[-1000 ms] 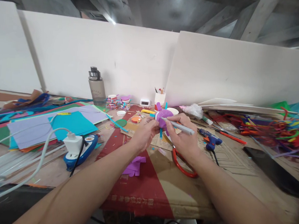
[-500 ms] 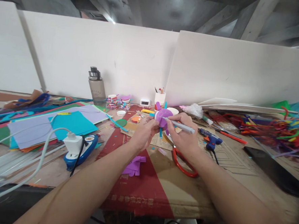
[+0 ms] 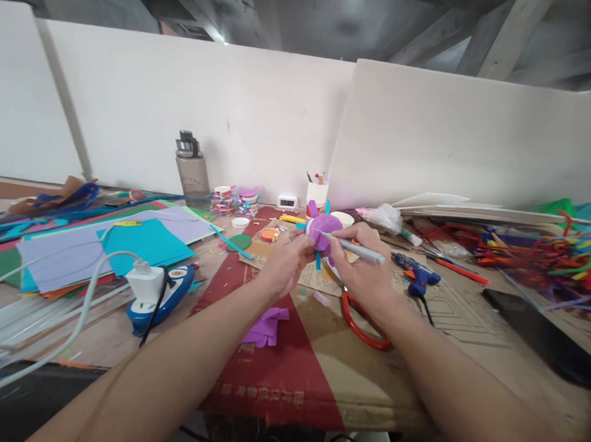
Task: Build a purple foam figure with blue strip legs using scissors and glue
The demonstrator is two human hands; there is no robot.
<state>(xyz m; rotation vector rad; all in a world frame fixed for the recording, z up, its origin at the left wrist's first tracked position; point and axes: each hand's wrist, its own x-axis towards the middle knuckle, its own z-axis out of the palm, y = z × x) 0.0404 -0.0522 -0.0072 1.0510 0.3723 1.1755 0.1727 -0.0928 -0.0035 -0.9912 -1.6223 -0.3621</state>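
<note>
Bare cardboard (image 3: 416,382) lies nearest, free of clutter. Above its far edge, the left hand (image 3: 285,264) pinches a purple paper craft (image 3: 322,230) while the right hand (image 3: 365,268) grips a pen (image 3: 356,250) touching it. Red scissors (image 3: 362,325) lie beneath. Clutter crowds both sides up to the white wall (image 3: 262,119).

Above the middle of the cluttered table (image 3: 441,363), the left hand (image 3: 285,264) grips a purple paper craft (image 3: 322,230) while the right hand (image 3: 365,265) presses a grey marker (image 3: 358,250) against it; red scissors (image 3: 362,325) lie beneath.
</note>
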